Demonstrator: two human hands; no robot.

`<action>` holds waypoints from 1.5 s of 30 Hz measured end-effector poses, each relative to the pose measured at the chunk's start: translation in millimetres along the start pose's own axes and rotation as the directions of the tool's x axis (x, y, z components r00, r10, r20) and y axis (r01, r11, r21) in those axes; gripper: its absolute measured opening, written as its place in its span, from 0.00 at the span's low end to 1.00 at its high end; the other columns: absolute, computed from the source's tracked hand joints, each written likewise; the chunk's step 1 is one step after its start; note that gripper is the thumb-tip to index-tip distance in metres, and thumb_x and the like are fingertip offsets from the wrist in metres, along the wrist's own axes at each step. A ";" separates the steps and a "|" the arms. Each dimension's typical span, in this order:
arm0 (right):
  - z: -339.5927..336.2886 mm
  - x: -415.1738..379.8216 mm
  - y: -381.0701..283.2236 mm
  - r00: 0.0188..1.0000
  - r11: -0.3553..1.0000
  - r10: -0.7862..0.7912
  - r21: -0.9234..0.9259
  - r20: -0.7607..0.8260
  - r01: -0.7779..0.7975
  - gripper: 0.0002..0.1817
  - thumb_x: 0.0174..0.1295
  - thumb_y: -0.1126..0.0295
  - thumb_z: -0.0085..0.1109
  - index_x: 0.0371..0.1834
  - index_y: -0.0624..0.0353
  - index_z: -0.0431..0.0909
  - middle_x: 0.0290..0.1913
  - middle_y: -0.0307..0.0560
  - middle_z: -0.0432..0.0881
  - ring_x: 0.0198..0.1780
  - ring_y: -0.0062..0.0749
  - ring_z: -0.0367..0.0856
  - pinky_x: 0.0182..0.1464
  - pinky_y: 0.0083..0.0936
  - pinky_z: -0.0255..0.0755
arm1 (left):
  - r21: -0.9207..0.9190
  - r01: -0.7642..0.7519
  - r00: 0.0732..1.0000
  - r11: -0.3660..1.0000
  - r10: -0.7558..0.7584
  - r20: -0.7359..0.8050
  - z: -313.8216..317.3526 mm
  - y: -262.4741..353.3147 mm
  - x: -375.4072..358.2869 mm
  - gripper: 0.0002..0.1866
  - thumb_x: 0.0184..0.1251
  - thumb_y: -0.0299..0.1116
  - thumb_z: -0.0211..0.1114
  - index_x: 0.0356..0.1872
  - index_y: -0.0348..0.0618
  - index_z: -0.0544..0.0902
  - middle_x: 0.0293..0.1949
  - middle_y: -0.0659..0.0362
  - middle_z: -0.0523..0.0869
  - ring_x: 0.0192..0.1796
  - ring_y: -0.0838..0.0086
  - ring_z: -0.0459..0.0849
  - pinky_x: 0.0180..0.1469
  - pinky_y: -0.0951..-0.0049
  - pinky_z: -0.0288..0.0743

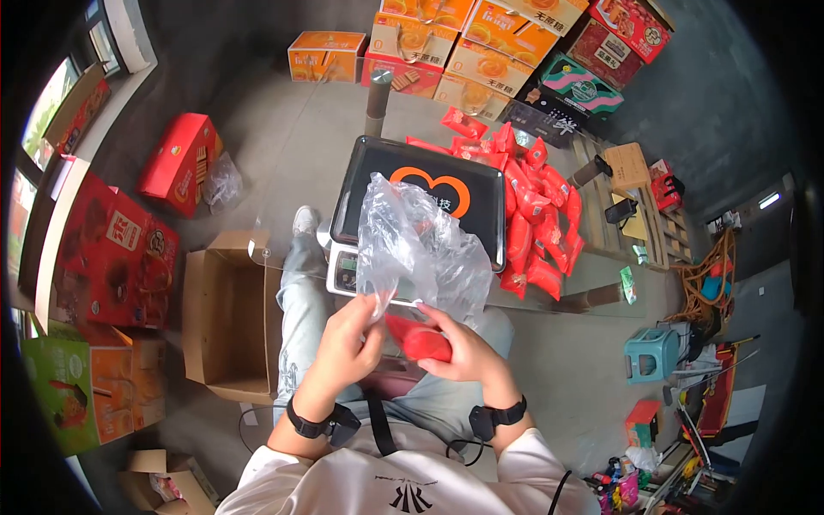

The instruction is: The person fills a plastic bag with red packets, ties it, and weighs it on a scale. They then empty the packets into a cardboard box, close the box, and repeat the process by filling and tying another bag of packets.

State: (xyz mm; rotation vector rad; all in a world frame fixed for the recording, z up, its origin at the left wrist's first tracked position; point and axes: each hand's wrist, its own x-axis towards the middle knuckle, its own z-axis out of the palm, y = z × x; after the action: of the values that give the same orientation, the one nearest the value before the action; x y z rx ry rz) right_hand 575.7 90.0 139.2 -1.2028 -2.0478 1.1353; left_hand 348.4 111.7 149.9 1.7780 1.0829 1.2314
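My left hand (348,341) is closed, thumb and fingers pinching the edge of a clear plastic bag (390,232). The crumpled bag spreads over a black tray (369,163) with an orange heart-shaped logo, which rests on a scale (344,268). In my right hand (468,354) is a red packet (427,343), gripped close to the bag's near edge; the fingers hide part of it. Beyond the tray to the right lies a loose pile of similar red packets (542,202) on the glass table (283,193).
On the floor at left stands an open cardboard box (227,322). Red gift boxes (178,163) sit farther left, and orange cartons (412,39) are stacked at the back. A blue stool (650,354) and clutter are at right, beside a wooden pallet (657,232).
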 end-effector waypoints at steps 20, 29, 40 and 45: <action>4.7 36.0 60.9 0.991 -0.320 0.132 0.947 0.000 0.042 0.35 0.59 0.50 0.54 0.64 0.63 0.65 0.53 0.59 0.76 0.39 0.44 0.79 0.44 0.36 0.72 | 0.305 0.037 0.983 0.952 -0.090 0.160 -13.4 1.6 -16.0 0.29 0.56 0.21 0.60 0.62 0.46 0.74 0.26 0.49 0.81 0.25 0.56 0.81 0.29 0.61 0.74; 13.6 42.3 82.8 0.931 0.087 0.295 0.976 -0.216 0.199 0.42 0.60 0.67 0.54 0.77 0.54 0.44 0.66 0.51 0.65 0.59 0.39 0.74 0.58 0.39 0.73 | 0.185 0.144 0.976 0.972 -0.170 0.132 -7.5 -4.3 -19.8 0.31 0.62 0.21 0.58 0.69 0.46 0.67 0.29 0.48 0.82 0.24 0.63 0.79 0.30 0.70 0.74; 7.7 65.3 56.0 0.522 0.762 0.387 0.582 -0.761 0.284 0.53 0.58 0.76 0.63 0.77 0.51 0.30 0.61 0.50 0.66 0.61 0.34 0.70 0.62 0.35 0.69 | -0.396 0.269 0.961 0.878 -0.219 0.168 -0.5 -3.6 -20.2 0.38 0.67 0.20 0.56 0.75 0.39 0.48 0.30 0.64 0.75 0.28 0.85 0.68 0.32 0.85 0.65; -22.0 70.4 38.4 0.580 0.167 0.580 0.781 -0.572 0.602 0.29 0.66 0.66 0.58 0.66 0.53 0.56 0.63 0.46 0.67 0.58 0.35 0.74 0.59 0.36 0.74 | -0.202 0.259 0.943 0.945 -0.202 0.264 9.4 -6.3 -20.9 0.39 0.66 0.21 0.58 0.75 0.38 0.48 0.27 0.61 0.76 0.27 0.82 0.70 0.32 0.81 0.68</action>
State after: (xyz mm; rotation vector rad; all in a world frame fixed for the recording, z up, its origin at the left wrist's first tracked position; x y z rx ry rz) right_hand 575.8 170.6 118.7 -0.6298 -0.1718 1.1553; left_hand 351.7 94.4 134.0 1.5244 0.9349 0.9317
